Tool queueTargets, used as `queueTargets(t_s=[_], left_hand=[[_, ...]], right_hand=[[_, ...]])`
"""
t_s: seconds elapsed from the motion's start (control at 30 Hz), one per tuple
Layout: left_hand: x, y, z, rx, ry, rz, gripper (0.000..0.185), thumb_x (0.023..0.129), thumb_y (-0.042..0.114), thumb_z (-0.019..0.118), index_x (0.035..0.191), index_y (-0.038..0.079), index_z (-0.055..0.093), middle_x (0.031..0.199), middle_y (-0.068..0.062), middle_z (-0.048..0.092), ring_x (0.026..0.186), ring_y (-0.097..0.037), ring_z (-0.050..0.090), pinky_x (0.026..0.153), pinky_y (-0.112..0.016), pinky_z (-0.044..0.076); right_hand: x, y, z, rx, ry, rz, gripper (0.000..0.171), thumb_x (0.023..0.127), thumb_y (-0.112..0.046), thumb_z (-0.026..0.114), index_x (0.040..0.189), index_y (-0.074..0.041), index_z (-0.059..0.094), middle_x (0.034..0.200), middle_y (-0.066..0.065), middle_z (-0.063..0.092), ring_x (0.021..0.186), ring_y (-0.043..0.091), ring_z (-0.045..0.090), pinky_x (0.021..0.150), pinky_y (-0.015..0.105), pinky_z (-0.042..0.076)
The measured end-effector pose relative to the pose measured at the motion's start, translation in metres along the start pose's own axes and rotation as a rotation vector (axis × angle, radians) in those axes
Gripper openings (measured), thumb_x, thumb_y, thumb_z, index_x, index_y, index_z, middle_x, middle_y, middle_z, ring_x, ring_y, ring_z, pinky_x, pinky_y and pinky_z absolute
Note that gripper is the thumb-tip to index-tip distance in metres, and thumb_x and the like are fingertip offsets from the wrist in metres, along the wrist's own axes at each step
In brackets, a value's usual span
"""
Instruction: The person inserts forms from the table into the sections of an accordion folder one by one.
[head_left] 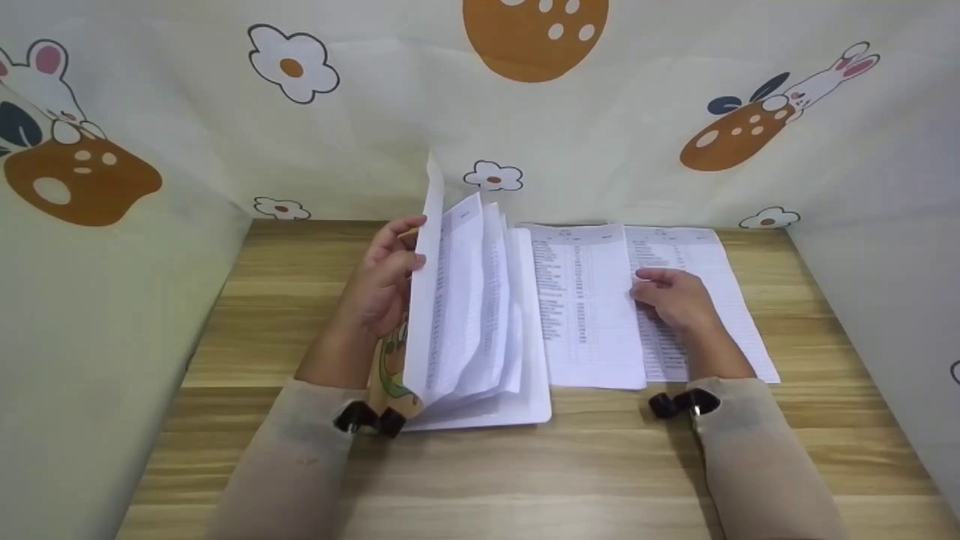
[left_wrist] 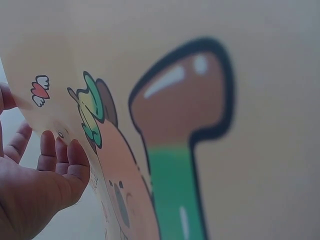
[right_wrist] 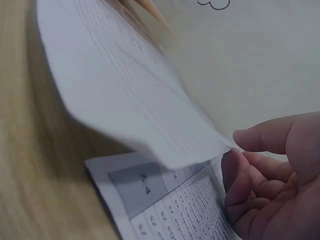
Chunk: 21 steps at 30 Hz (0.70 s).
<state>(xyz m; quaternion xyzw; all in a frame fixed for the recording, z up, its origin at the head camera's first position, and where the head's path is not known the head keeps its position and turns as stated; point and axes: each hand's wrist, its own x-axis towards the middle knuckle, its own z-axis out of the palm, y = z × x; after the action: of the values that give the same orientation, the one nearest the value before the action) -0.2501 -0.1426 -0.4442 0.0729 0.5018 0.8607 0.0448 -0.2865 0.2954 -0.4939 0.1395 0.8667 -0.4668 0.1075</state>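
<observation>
On the wooden surface point(head_left: 285, 315), left hand point(head_left: 386, 281) grips the folder's point(head_left: 480, 315) raised pages, right hand point(head_left: 675, 296) rests flat on loose sheets point(head_left: 592, 315); I'd leaf slowly, pinning those.

A light brown wooden counter point(head_left: 285, 315) with long stripes in the wood holds the things. A thick white paper booklet with a cartoon cover point(head_left: 517, 375) lies on it near the middle. Just beside it, to the right, flat white sheets printed with small lists point(head_left: 592, 315) lie on the counter.
</observation>
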Motion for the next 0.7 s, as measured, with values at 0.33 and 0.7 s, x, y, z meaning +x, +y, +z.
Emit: queueTargets(t_s=[0.33,0.7], left_hand=[[-0.001,0.000,0.001,0.007,0.003,-0.007,0.051,0.090,-0.005,0.052,0.133,0.020,0.062,0.127,-0.012,0.056,0.116,-0.035,0.060,0.085,-0.037,0.059],[0.000,-0.001,0.001,-0.002,-0.005,-0.002,0.052,0.090,-0.005,0.051,0.135,0.018,0.060,0.129,-0.013,0.054,0.118,-0.036,0.058,0.086,-0.038,0.059]], right_hand=[[0.001,-0.002,0.007,-0.071,0.006,0.012,0.050,0.098,-0.030,0.072,0.145,-0.013,0.066,0.135,0.012,0.072,0.110,0.019,0.067,0.084,0.022,0.053],[0.001,-0.006,0.012,-0.147,0.009,-0.026,0.053,0.097,-0.030,0.072,0.145,-0.009,0.066,0.143,0.018,0.068,0.124,0.031,0.065,0.097,0.032,0.052]])
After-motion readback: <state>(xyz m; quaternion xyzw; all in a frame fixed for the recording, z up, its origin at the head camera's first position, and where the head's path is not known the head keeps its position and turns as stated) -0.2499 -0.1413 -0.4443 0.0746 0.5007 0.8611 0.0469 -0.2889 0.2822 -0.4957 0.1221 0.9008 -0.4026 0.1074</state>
